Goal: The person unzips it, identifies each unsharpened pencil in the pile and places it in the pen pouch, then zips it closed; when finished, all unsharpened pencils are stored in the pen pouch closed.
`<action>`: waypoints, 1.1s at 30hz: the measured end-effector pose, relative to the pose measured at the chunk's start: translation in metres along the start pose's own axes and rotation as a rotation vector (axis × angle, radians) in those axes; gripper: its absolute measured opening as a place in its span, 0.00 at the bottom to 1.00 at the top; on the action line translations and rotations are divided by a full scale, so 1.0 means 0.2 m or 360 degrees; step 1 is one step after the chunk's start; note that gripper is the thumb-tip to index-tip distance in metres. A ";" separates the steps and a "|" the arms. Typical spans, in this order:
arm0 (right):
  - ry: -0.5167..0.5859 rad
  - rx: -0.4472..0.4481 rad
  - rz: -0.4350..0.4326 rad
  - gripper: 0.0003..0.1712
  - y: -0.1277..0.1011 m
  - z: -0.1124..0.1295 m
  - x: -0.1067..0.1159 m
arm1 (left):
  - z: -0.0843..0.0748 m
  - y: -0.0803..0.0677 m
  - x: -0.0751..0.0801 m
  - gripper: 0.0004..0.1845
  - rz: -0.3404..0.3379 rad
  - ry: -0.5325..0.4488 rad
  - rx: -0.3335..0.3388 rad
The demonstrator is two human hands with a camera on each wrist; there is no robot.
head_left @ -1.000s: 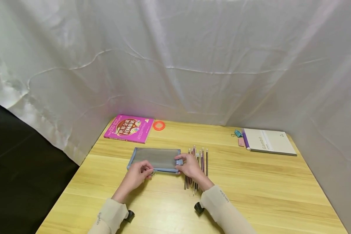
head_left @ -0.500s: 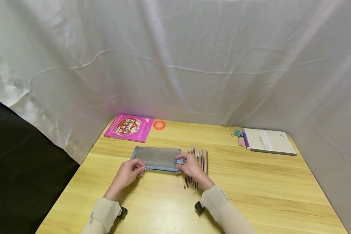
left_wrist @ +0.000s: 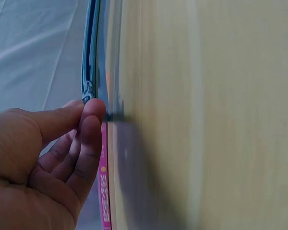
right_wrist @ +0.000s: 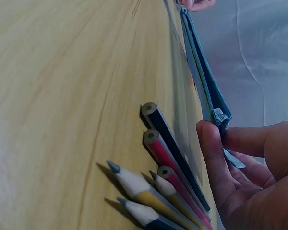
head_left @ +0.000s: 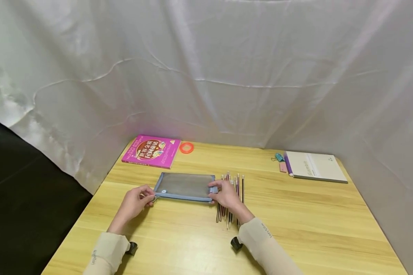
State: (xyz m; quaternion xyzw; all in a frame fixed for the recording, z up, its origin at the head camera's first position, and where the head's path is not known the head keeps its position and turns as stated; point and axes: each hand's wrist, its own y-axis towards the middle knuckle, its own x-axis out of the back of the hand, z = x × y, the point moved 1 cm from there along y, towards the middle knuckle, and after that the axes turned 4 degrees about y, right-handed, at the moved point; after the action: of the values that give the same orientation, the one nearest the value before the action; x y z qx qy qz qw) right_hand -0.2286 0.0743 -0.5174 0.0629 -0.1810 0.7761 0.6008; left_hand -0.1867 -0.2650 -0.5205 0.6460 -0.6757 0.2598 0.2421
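Observation:
A grey see-through zip pouch (head_left: 186, 184) with blue trim lies in front of me in the head view. My left hand (head_left: 135, 202) pinches the zipper pull at its near left corner. In the left wrist view the zipper slider (left_wrist: 88, 91) sits just above the thumb and fingertip. My right hand (head_left: 226, 195) pinches the pouch's right end, beside a small blue tab (head_left: 213, 190). In the right wrist view the two zipper edges (right_wrist: 206, 72) stand apart along the pouch's mouth. Several pencils (head_left: 232, 198) lie beside and partly under the right hand.
A pink book (head_left: 152, 151) and an orange-red ring (head_left: 186, 148) lie at the back left. Toward the back right are a teal binder clip (head_left: 279, 157), a pink eraser (head_left: 283, 167), a purple marker (head_left: 288, 164) and a white notebook (head_left: 314, 167). A pale curtain hangs behind the table.
My left hand has drawn the zipper pull leftward along the pouch's near edge to its left corner. The right hand keeps its hold with hardly any movement.

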 end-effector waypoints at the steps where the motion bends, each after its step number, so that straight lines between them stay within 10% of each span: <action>1: 0.0009 -0.0005 0.0001 0.22 0.00 0.00 0.00 | 0.01 0.00 0.01 0.03 0.0003 -0.0001 0.0009; 33: 0.0049 -0.0044 -0.0004 0.23 0.00 0.00 0.01 | 0.09 -0.02 0.07 0.03 -0.0009 0.0039 0.0044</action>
State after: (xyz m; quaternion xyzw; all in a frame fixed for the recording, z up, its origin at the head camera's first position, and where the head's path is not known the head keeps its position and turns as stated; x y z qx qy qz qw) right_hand -0.2282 0.0762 -0.5170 0.0430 -0.1824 0.7737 0.6052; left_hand -0.1831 -0.2865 -0.5245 0.6479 -0.6672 0.2764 0.2420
